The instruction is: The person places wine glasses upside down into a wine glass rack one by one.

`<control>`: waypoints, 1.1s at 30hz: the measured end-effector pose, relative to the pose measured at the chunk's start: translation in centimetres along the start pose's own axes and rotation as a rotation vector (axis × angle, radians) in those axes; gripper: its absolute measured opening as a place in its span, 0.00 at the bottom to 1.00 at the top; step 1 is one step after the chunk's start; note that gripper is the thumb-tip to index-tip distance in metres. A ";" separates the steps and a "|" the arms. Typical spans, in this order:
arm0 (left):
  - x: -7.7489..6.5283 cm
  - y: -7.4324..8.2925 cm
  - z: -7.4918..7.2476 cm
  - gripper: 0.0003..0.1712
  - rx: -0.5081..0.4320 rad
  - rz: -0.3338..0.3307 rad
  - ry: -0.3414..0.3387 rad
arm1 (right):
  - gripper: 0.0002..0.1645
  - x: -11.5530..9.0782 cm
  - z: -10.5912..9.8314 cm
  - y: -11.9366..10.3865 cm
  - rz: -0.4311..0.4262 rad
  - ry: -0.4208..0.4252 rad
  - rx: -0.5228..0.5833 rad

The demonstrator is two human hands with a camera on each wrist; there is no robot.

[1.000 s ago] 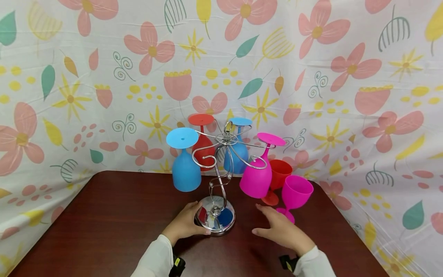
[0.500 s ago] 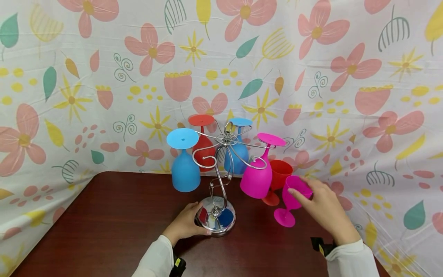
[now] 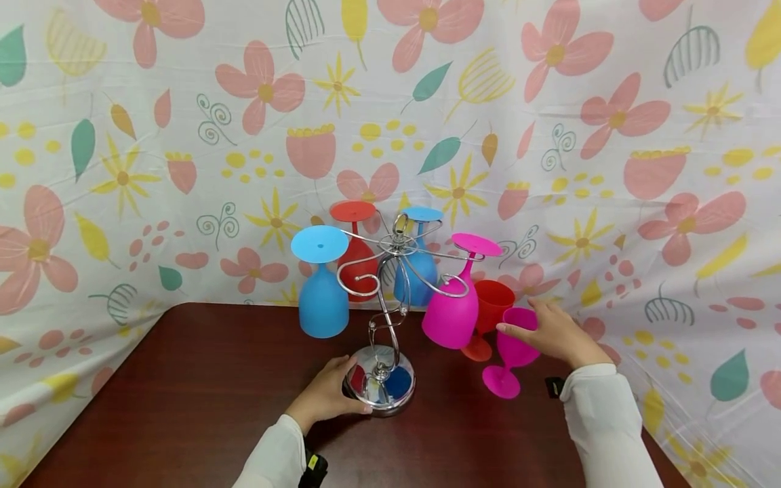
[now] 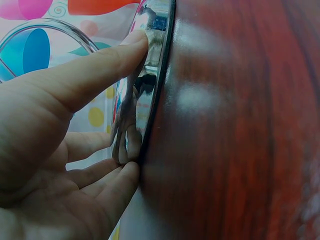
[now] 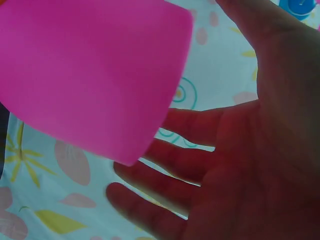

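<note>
My left hand [image 3: 329, 393] holds the round chrome base [image 4: 135, 107] of a metal goblet rack [image 3: 390, 318], thumb on one side and fingers along the rim. Beside the upright pink goblet [image 3: 511, 352] is my right hand [image 3: 558, 332], thumb and fingers spread around the bowl's rim. In the right wrist view the fingers [image 5: 172, 160] reach past the pink bowl [image 5: 95, 75], nearly straight; whether they touch it I cannot tell. Upside down on the rack hang a near blue goblet [image 3: 322, 298], a red goblet [image 3: 354, 264], a far blue goblet [image 3: 416, 274] and another pink goblet [image 3: 454, 308].
An upright red goblet [image 3: 491, 308] stands just behind the pink one, partly covered by the hanging pink goblet. The dark wooden table [image 3: 201, 393] ends at a patterned cloth [image 3: 183, 135] behind it. Curled wire arms spread out from the rack's top.
My right hand has moved right and away from me, from beside the rack to the rim of the upright pink goblet. The left hand has stayed on the base.
</note>
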State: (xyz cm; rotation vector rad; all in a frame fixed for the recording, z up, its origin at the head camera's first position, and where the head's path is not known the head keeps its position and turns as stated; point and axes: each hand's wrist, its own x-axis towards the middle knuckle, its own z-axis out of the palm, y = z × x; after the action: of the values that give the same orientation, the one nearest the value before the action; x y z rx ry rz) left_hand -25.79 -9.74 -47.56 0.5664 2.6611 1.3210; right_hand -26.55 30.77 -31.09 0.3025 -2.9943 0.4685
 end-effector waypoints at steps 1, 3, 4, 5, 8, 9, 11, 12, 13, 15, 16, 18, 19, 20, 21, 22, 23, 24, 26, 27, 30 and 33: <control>0.0 0.1 0.0 0.62 -0.002 -0.004 -0.002 | 0.61 0.1 0.1 0.0 0.005 -0.011 0.006; 0.0 0.2 -0.1 0.62 -0.001 -0.009 -0.007 | 0.60 0.2 0.2 0.1 0.017 -0.034 0.009; 0.1 0.2 -0.1 0.62 0.002 -0.011 -0.008 | 0.59 0.2 0.2 0.1 0.023 -0.040 0.005; 0.1 0.2 -0.1 0.62 0.006 -0.014 -0.011 | 0.58 0.2 0.3 0.2 0.028 -0.043 0.000; 0.1 0.2 -0.1 0.62 0.015 -0.016 -0.011 | 0.55 0.3 0.4 0.5 0.027 -0.036 -0.022; 0.1 0.3 -0.1 0.62 0.015 -0.018 -0.010 | 0.54 0.4 0.4 0.5 0.022 -0.031 -0.026; 0.1 0.3 -0.2 0.61 0.014 -0.015 -0.005 | 0.52 0.6 0.4 0.5 0.006 -0.023 -0.025; 0.1 0.3 -0.2 0.61 0.013 -0.014 -0.004 | 0.52 0.6 0.3 0.5 -0.004 -0.021 -0.023; 0.1 0.4 -0.2 0.61 0.013 -0.012 -0.004 | 0.51 0.7 0.3 0.5 -0.010 -0.020 -0.023; 0.0 0.4 -0.2 0.61 0.012 -0.013 -0.006 | 0.51 0.7 0.3 0.4 -0.009 -0.026 -0.021; 0.0 0.3 -0.2 0.61 0.012 -0.014 -0.007 | 0.51 0.6 0.2 0.3 -0.006 -0.027 -0.023; 0.0 0.3 -0.2 0.61 0.010 -0.020 -0.008 | 0.50 0.4 0.3 0.2 0.005 -0.030 -0.029; 0.0 0.3 -0.2 0.61 0.010 -0.021 -0.007 | 0.50 0.3 0.4 0.2 0.011 -0.029 -0.029; 0.0 0.2 -0.1 0.61 0.009 -0.025 -0.008 | 0.50 0.1 0.4 0.1 0.016 -0.027 -0.031; 0.1 0.2 -0.1 0.61 0.009 -0.028 -0.009 | 0.49 0.0 0.4 0.1 0.019 -0.025 -0.031; 0.1 0.2 -0.1 0.62 0.010 -0.029 -0.010 | 0.49 -0.2 0.5 0.0 0.020 -0.021 -0.033; 0.1 0.1 -0.1 0.61 0.008 -0.031 -0.011 | 0.48 -0.3 0.5 0.0 0.021 -0.018 -0.035; 0.1 0.1 -0.1 0.61 0.009 -0.027 -0.013 | 0.48 -0.5 0.6 0.0 0.021 -0.014 -0.039; 0.2 0.0 0.0 0.62 0.010 -0.026 -0.016 | 0.48 -0.8 0.6 -0.1 0.019 -0.007 -0.045; 0.2 -0.1 0.0 0.62 0.010 -0.023 -0.017 | 0.48 -1.0 0.6 -0.2 0.018 -0.005 -0.044; 0.2 -0.1 0.0 0.61 0.010 -0.016 -0.016 | 0.48 -1.5 0.6 -0.3 0.013 0.001 -0.041; 0.1 0.0 -0.1 0.61 0.012 -0.013 -0.012 | 0.48 -2.2 0.5 -0.5 0.005 -0.001 -0.016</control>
State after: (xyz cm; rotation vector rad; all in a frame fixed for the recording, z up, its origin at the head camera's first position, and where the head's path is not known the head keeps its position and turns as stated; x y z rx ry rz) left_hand -25.92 -9.77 -47.47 0.5562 2.6603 1.2946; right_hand -24.29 30.55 -31.73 0.2939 -2.9990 0.4455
